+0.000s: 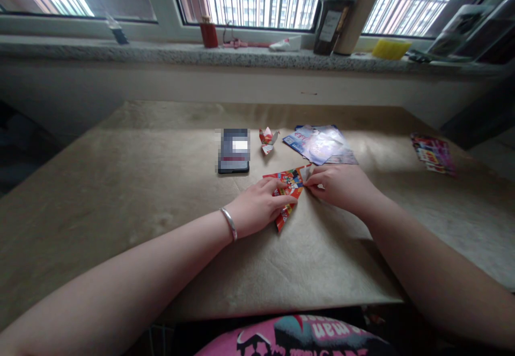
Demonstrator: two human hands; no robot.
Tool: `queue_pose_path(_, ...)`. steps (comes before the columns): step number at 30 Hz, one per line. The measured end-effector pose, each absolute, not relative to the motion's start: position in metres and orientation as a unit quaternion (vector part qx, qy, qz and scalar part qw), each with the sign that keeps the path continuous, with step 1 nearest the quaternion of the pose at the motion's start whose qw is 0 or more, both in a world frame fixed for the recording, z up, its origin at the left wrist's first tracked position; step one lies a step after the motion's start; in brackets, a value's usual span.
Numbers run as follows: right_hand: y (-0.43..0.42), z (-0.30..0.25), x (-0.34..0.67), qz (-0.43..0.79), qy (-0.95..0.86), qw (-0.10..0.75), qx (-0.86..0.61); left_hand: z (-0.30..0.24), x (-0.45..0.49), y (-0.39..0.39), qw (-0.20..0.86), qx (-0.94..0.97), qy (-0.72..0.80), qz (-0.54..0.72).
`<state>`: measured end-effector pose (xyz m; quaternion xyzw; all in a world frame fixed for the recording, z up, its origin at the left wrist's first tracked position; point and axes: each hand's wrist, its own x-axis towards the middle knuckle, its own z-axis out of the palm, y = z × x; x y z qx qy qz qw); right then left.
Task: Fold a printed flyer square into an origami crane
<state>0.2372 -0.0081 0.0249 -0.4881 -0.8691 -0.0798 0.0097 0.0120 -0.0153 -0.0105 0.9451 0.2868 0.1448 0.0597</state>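
A red printed sheet of paper [284,217], folded into a pointed shape with colourful cartoon figures, lies on the table between my hands. Across its left part rests my left hand [263,206], fingers stretched out and apart, pressing the paper to the tabletop; a silver bangle circles that wrist. At the right edge of the sheet, my right hand [328,184] pinches a corner between thumb and fingers, where a bit of the pale underside [306,173] shows. Just beyond my hands stands a small folded red-and-white paper figure [267,140].
A phone [234,151] with a blurred screen lies left of the paper figure. Bluish printed sheets [319,144] lie behind my right hand, and more colourful sheets [433,154] at the far right. A granite windowsill [161,53] holds a dark jar [332,26] and a yellow sponge-like block [391,49].
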Motion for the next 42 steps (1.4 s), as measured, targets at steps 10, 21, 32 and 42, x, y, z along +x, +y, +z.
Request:
queue_pose_path(10, -0.007, 0.022, 0.235, -0.094, -0.841, 0.005, -0.533, -0.011, 0.012, -0.015, 0.067, 0.944, 0.287, 0.145)
queue_pose_path(21, -0.008, 0.021, 0.234, -0.108, -0.814, 0.0, -0.571, -0.014, 0.01, -0.015, 0.059, 0.945, 0.283, 0.157)
queue_pose_path(32, -0.001, 0.014, 0.237, -0.112, -0.785, 0.014, -0.609, -0.011, 0.012, -0.014, 0.073, 0.944, 0.287, 0.148)
queue_pose_path(42, -0.001, 0.013, 0.235, -0.127, -0.765, 0.011, -0.632, -0.013, 0.01, -0.014, 0.082, 0.943, 0.285, 0.149)
